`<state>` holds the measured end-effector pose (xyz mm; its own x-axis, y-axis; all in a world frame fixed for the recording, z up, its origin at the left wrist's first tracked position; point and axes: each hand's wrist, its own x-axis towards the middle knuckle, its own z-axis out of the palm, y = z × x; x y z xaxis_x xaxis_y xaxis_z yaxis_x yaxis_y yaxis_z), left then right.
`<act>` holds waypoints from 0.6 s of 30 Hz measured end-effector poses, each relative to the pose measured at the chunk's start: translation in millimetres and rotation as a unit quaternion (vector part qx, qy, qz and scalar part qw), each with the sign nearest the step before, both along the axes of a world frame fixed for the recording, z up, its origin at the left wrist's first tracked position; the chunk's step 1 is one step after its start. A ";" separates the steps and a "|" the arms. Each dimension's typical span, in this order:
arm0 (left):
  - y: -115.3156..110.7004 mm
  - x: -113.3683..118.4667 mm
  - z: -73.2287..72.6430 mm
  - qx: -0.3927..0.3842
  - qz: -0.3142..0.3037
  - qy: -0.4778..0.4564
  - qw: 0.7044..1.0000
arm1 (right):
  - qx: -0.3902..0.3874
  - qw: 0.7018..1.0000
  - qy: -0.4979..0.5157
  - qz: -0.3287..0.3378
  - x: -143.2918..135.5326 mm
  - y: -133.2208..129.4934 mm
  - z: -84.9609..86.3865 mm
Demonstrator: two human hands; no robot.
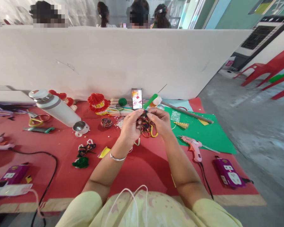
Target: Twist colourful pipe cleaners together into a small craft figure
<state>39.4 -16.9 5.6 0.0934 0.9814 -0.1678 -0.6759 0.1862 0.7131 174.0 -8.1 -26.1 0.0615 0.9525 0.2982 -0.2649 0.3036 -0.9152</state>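
Observation:
My left hand (pixel 130 125) and my right hand (pixel 160 120) meet over the middle of the table. Both pinch a dark multicoloured yarn piece (pixel 146 123), whose exact shape is partly hidden by my fingers. Just beneath it show scissors (pixel 154 131) with yellow and orange handles. Behind the hands a phone (pixel 137 99) leans upright with its screen lit. Beside it sticks up a flat green strip (pixel 150 101). A ball of multicoloured yarn (pixel 106 123) and a heap of white beads (pixel 119 123) lie left of my left hand.
A pink glue gun (pixel 192 147) rests at right, near a purple power socket box (pixel 228 173). A white flask (pixel 55 107) and its cup (pixel 80 127) stand left. Yarn bows (pixel 86 148) lie front left. A white partition (pixel 123 60) rises behind the table.

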 end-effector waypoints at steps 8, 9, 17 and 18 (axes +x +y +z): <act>-1.1 1.3 0.2 0.007 0.013 0.017 1.000 | -0.014 1.000 -0.025 0.006 1.6 1.1 0.7; -1.4 1.3 0.4 0.009 0.014 0.021 1.000 | -0.015 0.999 -0.028 0.004 1.5 1.1 0.8; -1.2 0.0 -0.1 0.014 0.003 0.016 1.000 | -0.015 1.000 -0.021 -0.017 -0.7 0.7 2.7; -0.8 -0.1 0.0 0.005 -0.002 0.012 1.000 | -0.013 1.000 -0.021 -0.016 -0.8 0.5 3.0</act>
<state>39.4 -17.7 5.6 0.0930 0.9826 -0.1610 -0.6578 0.1821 0.7308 173.2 -7.6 -23.2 0.0797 0.9579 0.2760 -0.2162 0.2869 -0.9332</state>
